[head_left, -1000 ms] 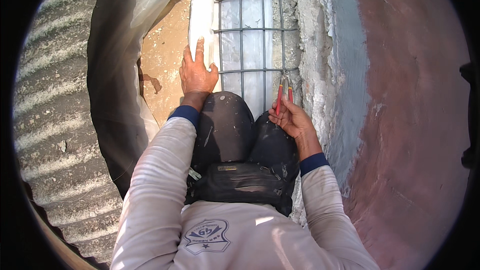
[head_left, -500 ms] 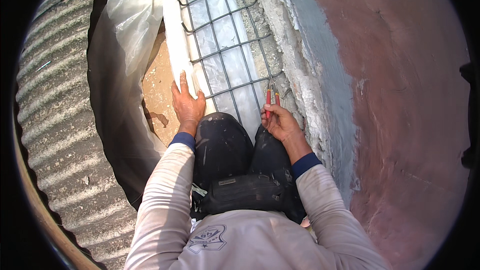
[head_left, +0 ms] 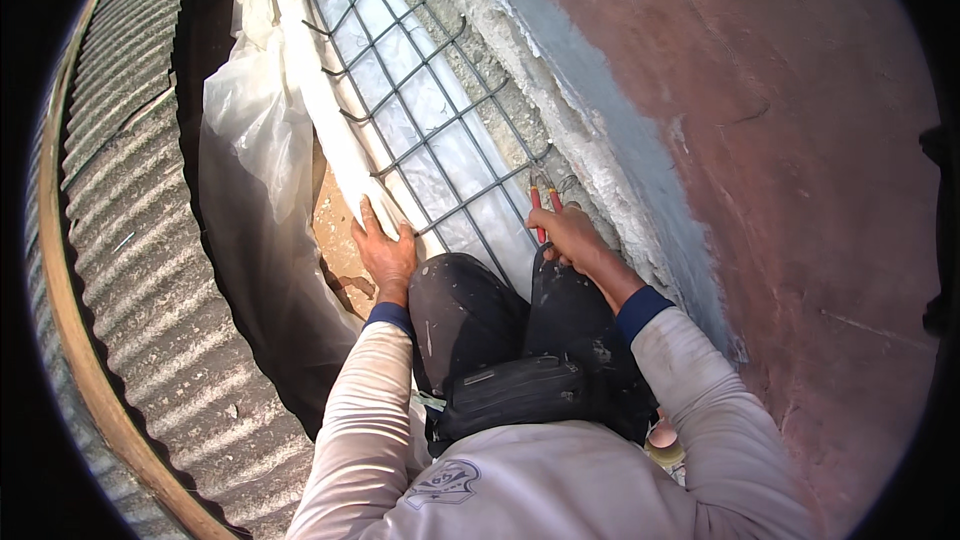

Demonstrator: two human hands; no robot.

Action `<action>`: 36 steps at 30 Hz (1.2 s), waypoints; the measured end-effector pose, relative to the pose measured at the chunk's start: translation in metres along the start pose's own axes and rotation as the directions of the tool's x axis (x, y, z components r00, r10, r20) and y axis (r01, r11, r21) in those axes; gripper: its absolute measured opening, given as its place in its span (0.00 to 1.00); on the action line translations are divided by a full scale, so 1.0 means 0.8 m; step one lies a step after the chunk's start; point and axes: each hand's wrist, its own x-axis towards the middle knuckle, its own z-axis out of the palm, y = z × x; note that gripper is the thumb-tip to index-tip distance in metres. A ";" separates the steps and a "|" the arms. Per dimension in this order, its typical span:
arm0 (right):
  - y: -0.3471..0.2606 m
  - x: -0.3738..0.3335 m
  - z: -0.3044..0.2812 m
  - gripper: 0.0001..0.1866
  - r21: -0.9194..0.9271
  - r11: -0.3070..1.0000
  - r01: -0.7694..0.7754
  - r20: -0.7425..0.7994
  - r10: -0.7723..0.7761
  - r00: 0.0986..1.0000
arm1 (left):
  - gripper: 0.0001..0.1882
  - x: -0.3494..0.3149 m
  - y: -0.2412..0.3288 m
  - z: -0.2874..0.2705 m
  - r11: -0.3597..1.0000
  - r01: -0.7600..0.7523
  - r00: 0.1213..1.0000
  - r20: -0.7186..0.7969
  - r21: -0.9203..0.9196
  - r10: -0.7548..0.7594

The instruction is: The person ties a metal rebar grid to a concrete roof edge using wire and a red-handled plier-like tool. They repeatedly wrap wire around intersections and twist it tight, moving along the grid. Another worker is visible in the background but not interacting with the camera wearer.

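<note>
My right hand grips a pair of pliers with red handles. The jaws are at the end of a crossbar on the right edge of a dark steel rebar mesh, near a loop of thin wire; exactly what they bite on is too small to tell. My left hand lies with fingers apart on the white plastic-covered edge left of the mesh, holding nothing. Beneath the mesh is whitish plastic sheeting. My knees are just behind both hands.
To the right runs a rough broken concrete edge, then a grey band and a reddish wall. Clear plastic film hangs on the left over brown ground, beside a dark gap and corrugated roofing.
The view has swung, so the mesh slants more to the left. My right hand has turned its back upward around the pliers. My left hand keeps its place on the edge.
</note>
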 end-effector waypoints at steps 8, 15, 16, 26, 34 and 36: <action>-0.003 0.008 -0.014 0.31 0.128 0.992 0.004 0.403 -0.056 0.913 | 0.48 0.000 0.001 -0.002 1.000 -0.005 1.000 -0.010 -0.016 0.005; 0.073 0.040 0.058 0.29 0.914 -0.065 -0.401 0.294 -0.576 0.762 | 0.48 0.001 -0.018 0.010 0.999 -0.046 0.998 -0.036 0.004 0.046; 0.075 0.039 0.059 0.29 0.915 -0.086 -0.394 0.287 -0.549 0.785 | 0.48 0.001 -0.021 0.013 0.995 -0.101 0.992 -0.080 -0.018 0.099; 0.079 -0.067 0.040 0.20 0.754 0.657 0.011 0.523 -0.611 0.594 | 0.28 -0.042 0.076 -0.085 0.845 -0.345 0.938 -0.127 -0.409 0.322; 0.067 -0.142 -0.002 0.31 0.427 0.818 0.386 0.588 -0.575 0.568 | 0.12 -0.093 0.127 -0.141 0.903 -0.239 0.943 0.137 -0.357 0.303; 0.065 -0.148 -0.016 0.35 0.111 0.818 0.565 0.572 -0.517 0.636 | 0.09 -0.099 0.117 -0.152 0.904 -0.418 0.907 0.022 -0.093 0.421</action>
